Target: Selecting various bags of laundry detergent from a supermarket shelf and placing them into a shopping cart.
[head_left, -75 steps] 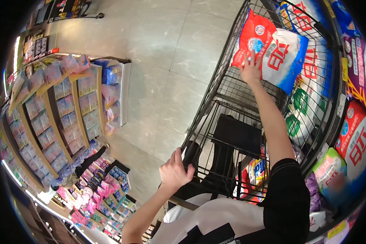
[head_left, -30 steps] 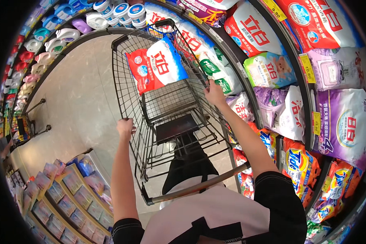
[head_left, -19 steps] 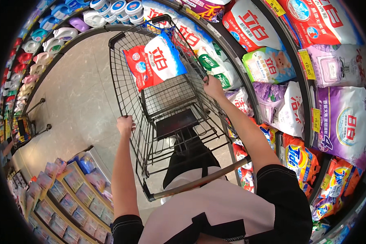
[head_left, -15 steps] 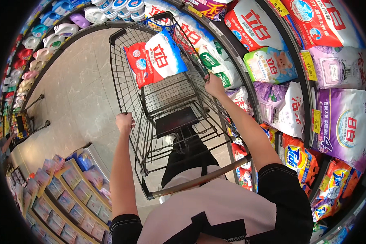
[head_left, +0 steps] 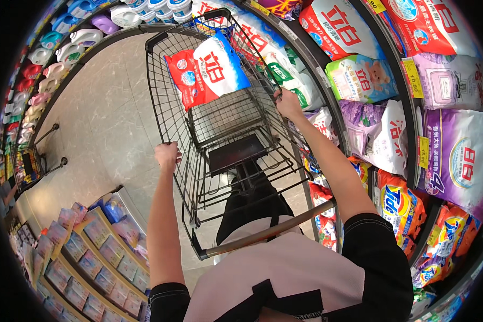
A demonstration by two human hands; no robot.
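Observation:
A black wire shopping cart [head_left: 153, 70] stands before me, its handlebar [head_left: 271, 231] close against my body. My left hand [head_left: 168, 155] is closed round the left rim of its basket. On the opposite side my right hand [head_left: 288, 103] grips the right rim, fingers curled over the wire. Both arms are stretched forward. A red, white and blue bag of laundry detergent [head_left: 209, 70] lies in the far part of the basket, touched by neither hand. The dark child-seat panel [head_left: 236, 154] sits between the bag and the handlebar.
Shelves of bagged detergent, including a purple and white bag [head_left: 459, 161] and an orange bag [head_left: 398, 206], run close along the right. Bottles and white tubs [head_left: 158, 11] line the far left shelf. Another cart [head_left: 29, 161] stands left; a rack of small packs [head_left: 91, 263] is at lower left.
My hands, the cart and the detergent bag sit slightly higher and farther right in view. The right-hand shelves have shifted slightly too. Both hands keep their grip on the cart rim.

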